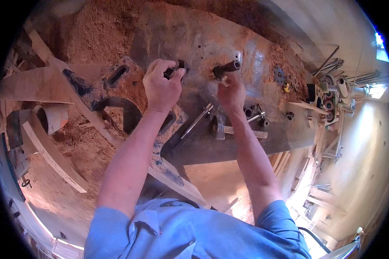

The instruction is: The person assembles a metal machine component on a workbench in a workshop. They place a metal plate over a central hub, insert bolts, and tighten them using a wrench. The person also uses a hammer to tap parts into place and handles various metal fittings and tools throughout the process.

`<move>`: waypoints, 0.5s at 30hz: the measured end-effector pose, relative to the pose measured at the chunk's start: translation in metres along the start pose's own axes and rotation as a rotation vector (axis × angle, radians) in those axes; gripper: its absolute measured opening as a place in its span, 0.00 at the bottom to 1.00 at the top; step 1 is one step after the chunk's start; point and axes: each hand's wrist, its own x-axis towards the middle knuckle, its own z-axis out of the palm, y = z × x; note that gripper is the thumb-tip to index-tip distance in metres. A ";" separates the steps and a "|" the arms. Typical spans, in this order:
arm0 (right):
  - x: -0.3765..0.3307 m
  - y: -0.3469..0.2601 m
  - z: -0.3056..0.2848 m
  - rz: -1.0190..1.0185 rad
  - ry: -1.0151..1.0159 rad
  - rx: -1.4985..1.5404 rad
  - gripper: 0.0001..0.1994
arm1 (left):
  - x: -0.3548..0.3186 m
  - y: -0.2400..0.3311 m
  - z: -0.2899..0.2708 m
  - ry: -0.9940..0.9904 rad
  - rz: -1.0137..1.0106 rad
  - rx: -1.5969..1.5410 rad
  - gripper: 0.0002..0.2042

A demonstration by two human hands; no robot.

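Hammer (220,131) on table (283,140), right of rod (197,121); cylinder (228,68) beyond hammer, by right grip (232,91).

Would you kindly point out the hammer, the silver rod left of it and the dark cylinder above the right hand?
Hammer (219,129), head view: its metal head.
Silver rod (196,122), head view: mid-shaft.
Dark cylinder (226,69), head view: its side.

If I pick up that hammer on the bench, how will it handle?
The hammer likely feels head-heavy, as its blocky head looks metal. Its straight wooden handle should stay stiff. It probably won't roll far, given that squared head.
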 end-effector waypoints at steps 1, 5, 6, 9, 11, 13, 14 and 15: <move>0.004 0.003 0.007 0.167 0.030 0.088 0.20 | 0.002 0.000 0.001 -0.008 0.002 -0.013 0.11; 0.034 0.039 0.026 0.118 0.014 0.247 0.30 | 0.000 0.000 0.000 -0.029 -0.012 -0.029 0.11; 0.039 0.039 0.033 0.048 0.046 0.263 0.28 | 0.002 0.001 0.001 -0.018 -0.010 -0.030 0.11; 0.051 0.044 0.055 -0.052 0.113 0.327 0.26 | 0.002 0.003 0.001 -0.042 -0.051 -0.027 0.10; 0.059 0.057 0.063 0.027 0.118 0.399 0.28 | 0.002 0.006 0.002 -0.052 -0.033 -0.018 0.11; 0.057 0.048 0.060 -0.033 0.272 0.421 0.30 | 0.003 0.002 0.002 -0.053 -0.012 -0.006 0.11; 0.057 0.040 0.055 -0.065 0.350 0.430 0.31 | 0.003 -0.002 0.003 -0.050 0.004 -0.005 0.11; 0.055 0.026 0.040 -0.119 0.368 0.437 0.32 | 0.002 -0.005 0.003 -0.048 0.015 -0.004 0.11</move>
